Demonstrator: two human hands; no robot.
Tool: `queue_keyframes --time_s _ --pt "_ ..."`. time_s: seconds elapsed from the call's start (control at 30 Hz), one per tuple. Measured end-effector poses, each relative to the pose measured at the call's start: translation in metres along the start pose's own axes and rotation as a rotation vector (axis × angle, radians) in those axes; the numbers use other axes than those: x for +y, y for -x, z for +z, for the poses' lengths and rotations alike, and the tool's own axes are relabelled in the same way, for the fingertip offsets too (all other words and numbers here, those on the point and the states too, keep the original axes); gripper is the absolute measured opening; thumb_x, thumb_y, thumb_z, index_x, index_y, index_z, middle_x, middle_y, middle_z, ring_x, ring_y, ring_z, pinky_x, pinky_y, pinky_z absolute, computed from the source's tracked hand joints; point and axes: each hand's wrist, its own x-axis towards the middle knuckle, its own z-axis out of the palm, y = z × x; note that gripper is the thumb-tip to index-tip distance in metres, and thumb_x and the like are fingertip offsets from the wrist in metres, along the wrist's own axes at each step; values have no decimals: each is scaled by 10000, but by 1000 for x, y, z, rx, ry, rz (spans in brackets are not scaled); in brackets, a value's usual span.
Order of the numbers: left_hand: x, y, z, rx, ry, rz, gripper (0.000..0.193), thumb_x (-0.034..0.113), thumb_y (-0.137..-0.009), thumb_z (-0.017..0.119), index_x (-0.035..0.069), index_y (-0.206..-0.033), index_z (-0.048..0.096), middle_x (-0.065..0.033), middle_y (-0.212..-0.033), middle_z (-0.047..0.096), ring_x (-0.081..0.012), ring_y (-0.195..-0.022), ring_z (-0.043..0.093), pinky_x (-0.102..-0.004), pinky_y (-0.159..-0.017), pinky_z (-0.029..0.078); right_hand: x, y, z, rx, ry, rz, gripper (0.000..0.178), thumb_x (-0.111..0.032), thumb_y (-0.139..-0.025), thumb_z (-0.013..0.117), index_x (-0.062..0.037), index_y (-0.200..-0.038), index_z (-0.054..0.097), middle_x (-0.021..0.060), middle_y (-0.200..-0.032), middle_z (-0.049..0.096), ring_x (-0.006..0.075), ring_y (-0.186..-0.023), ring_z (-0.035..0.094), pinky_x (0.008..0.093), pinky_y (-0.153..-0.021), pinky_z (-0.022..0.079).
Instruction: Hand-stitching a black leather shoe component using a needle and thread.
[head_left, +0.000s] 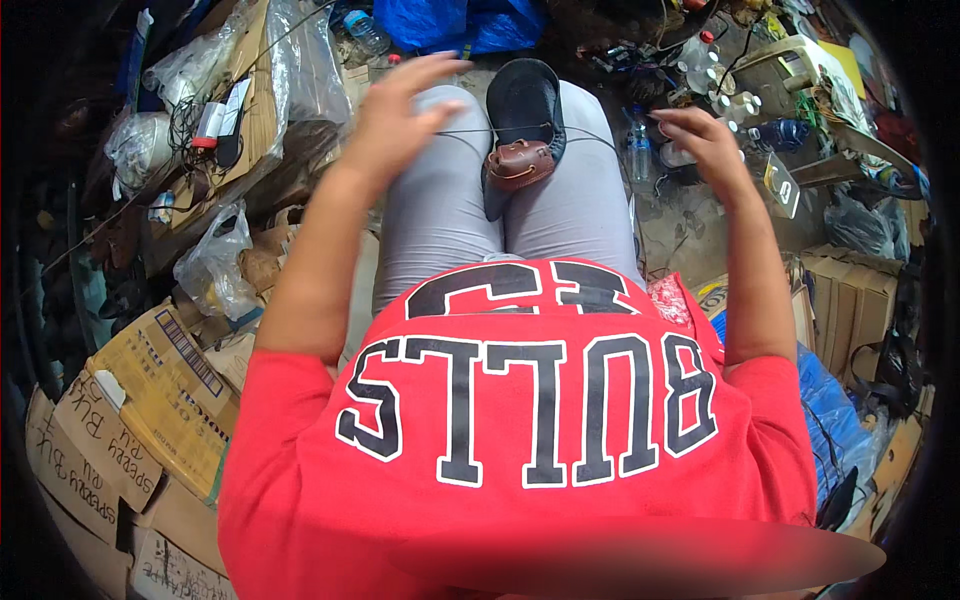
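A shoe [520,165] with a brown leather upper and a dark sole rests across my thighs, its brown part toward me. A thin dark cord [585,135] crosses over it and spreads over both legs. My left hand [405,115] is raised above my left knee, left of the shoe, slightly blurred, its fingers apart and nothing visible in them. Out past my right knee, my right hand [705,145] hangs in the air with its fingers stretched and slightly bent; I see nothing in it. Neither hand touches the shoe.
Flattened cardboard [225,165] and a white bottle with a red cap [208,125] are on the left. Cardboard boxes [150,400] stack at lower left. Several white bottles [735,105] and a clear plastic bottle [638,155] stand on the right. Blue plastic [480,25] lies ahead.
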Motion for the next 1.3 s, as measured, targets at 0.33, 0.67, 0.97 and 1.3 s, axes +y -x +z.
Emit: queue_keyframes --time_s 0.33,0.67,0.97,1.3 --pt "28 -75 60 -653 -27 -87 336 283 -703 751 12 -872 646 -103 -927 597 -234 -903 573 -313 -794 433 -45 -40 60 -248 -95 -209 104 4 -770 650 -41 -864 652 14 -864 565 102 -809 566 240 -740 462" --pt "0 -69 71 -641 492 -165 216 179 -715 748 22 -835 659 -8 -828 562 -111 -816 530 -252 -743 419 -49 -39 68 -268 20 -312 135 62 -729 613 -38 -815 644 13 -818 539 113 -784 554 243 -722 453" --pt "-2 -67 61 -691 468 -109 244 183 -730 731 43 -926 695 -49 -891 647 -141 -854 581 -268 -808 441 -49 -16 80 -105 40 -359 177 15 -751 647 -87 -893 678 24 -790 563 130 -739 562 250 -671 448" --pt "4 -67 55 -812 357 10 262 142 -777 670 77 -1031 673 -45 -865 579 -164 -843 551 -276 -787 425 -94 -4 75 -131 680 -508 249 -7 -721 590 -106 -925 692 116 -846 582 290 -779 601 358 -688 484"
